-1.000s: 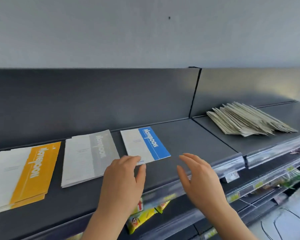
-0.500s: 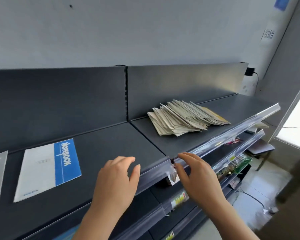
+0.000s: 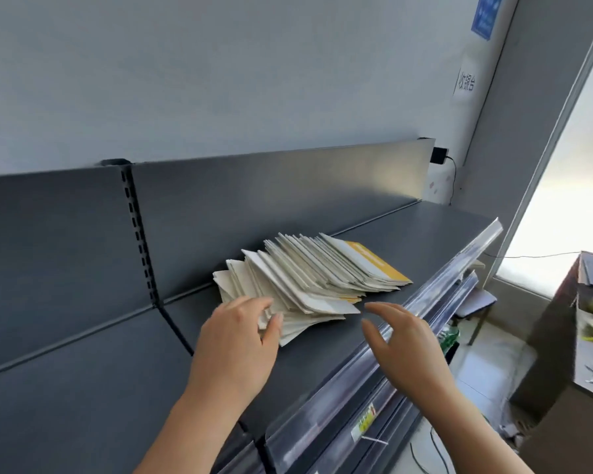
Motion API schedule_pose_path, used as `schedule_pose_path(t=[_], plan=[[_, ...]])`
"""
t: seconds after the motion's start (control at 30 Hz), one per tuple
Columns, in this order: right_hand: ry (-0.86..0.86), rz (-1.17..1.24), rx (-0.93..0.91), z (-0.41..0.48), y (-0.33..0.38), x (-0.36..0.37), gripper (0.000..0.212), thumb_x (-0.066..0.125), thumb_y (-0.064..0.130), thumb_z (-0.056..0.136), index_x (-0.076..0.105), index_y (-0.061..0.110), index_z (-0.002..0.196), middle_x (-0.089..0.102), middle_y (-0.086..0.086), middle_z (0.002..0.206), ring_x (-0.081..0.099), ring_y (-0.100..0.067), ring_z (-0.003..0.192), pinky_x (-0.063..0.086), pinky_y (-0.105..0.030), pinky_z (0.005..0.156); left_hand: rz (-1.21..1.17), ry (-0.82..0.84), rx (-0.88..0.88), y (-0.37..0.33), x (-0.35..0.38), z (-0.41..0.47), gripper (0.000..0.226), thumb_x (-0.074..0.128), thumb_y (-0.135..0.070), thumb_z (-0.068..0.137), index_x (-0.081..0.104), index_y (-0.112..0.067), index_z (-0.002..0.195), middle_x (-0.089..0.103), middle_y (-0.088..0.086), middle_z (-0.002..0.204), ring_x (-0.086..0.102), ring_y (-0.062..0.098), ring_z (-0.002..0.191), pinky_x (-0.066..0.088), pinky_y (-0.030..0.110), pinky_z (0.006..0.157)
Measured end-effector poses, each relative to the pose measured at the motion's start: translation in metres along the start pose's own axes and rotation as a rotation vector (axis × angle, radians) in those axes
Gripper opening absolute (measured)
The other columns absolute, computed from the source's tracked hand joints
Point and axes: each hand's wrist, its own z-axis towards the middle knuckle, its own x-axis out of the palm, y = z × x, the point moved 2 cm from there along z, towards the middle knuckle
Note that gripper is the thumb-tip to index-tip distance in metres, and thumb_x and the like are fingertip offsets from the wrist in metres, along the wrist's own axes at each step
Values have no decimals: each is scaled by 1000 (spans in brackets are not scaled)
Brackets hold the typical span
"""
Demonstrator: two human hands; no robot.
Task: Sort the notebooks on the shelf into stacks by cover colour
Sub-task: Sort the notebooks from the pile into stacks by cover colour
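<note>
Dark grey metal shelf (image 3: pixel 425 234) is carrying a slumped, fanned pile of notebooks (image 3: pixel 308 282) in its right-hand bay, pale page edges facing the front. The pile is running lengthways from near-left to far-right, with an orange-covered notebook (image 3: pixel 377 265) showing on top at the far end. The person's left hand (image 3: pixel 233 340) is hovering over the near-left end, fingers loosely spread and gripping nothing; whether the fingertips are touching the pile is unclear. The right hand (image 3: pixel 404 340) is hanging above the clear price rail (image 3: pixel 442 295), fingers apart and empty, just beside the pile's near corner. The left hand is sitting nearer, so it is likely taking the next notebook.
</note>
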Motion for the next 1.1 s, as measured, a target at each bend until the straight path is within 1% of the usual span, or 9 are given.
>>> schedule_pose_path(t=[0.27, 0.47, 0.57, 0.67, 0.73, 0.77, 0.87, 1.0, 1.1], plan=[[-50, 108, 59, 76, -65, 4, 26, 48, 24, 95, 66, 16, 113, 61, 3, 122, 56, -15, 109, 41, -25, 86, -62, 68, 82, -39, 62, 65, 31, 47, -35, 95, 62, -22, 120, 62, -9, 113, 53, 11, 109, 45, 26, 90], [98, 91, 59, 158, -118, 19, 30, 40, 21, 98, 63, 5, 110, 62, -6, 118, 54, -28, 107, 43, -36, 88, -85, 57, 4, -64, 110, 111, 17, 49, -23, 94, 64, -15, 90, 67, 1, 87, 61, 18, 86, 53, 38, 78], [238, 37, 49, 194, -144, 33, 27, 37, 22, 97, 55, 7, 83, 58, -5, 86, 53, -27, 82, 43, -37, 74, -81, 67, -46, -75, 137, 135, 16, 46, -19, 93, 41, -22, 78, 69, 14, 89, 64, 28, 85, 53, 42, 78], [354, 14, -25, 213, -160, 43, 28, 37, 22, 95, 45, 12, 71, 51, -2, 71, 50, -24, 72, 38, -34, 63, -59, 87, -118, -84, 161, 155, 21, 48, -19, 92, 45, -17, 72, 67, 12, 80, 61, 25, 72, 53, 42, 72], [401, 52, -124, 217, -164, 44, 24, 39, 20, 95, 58, 18, 81, 62, 5, 86, 56, -22, 86, 41, -32, 71, -18, 123, -188, -87, 175, 165, 30, 51, -27, 91, 46, -12, 65, 57, 3, 66, 51, 18, 60, 48, 36, 62], [430, 86, -173, 216, -164, 44, 26, 39, 20, 97, 65, 22, 96, 64, 13, 104, 56, -17, 99, 42, -31, 84, 30, 137, -224, -89, 181, 168, 33, 53, -32, 91, 43, -15, 64, 50, -1, 61, 46, 16, 57, 42, 32, 57], [472, 198, -282, 211, -163, 42, 34, 40, 19, 99, 58, 26, 127, 48, 21, 133, 41, -3, 126, 21, -25, 115, 131, 103, -338, -90, 189, 175, 27, 57, -44, 87, 50, -20, 76, 55, -7, 70, 51, 14, 63, 34, 26, 50], [490, 334, -326, 212, -170, 46, 34, 41, 18, 98, 58, 30, 125, 50, 20, 133, 41, 5, 122, 24, -18, 111, 157, 39, -463, -86, 187, 178, 22, 59, -37, 84, 55, -15, 89, 62, -4, 80, 58, 16, 67, 45, 28, 53], [392, 353, -247, 218, -179, 44, 31, 42, 19, 97, 62, 29, 118, 54, 23, 117, 49, 4, 98, 35, -10, 84, 124, -32, -503, -88, 180, 173, 11, 47, -22, 92, 42, -14, 98, 51, -4, 77, 49, 13, 63, 32, 28, 47]])
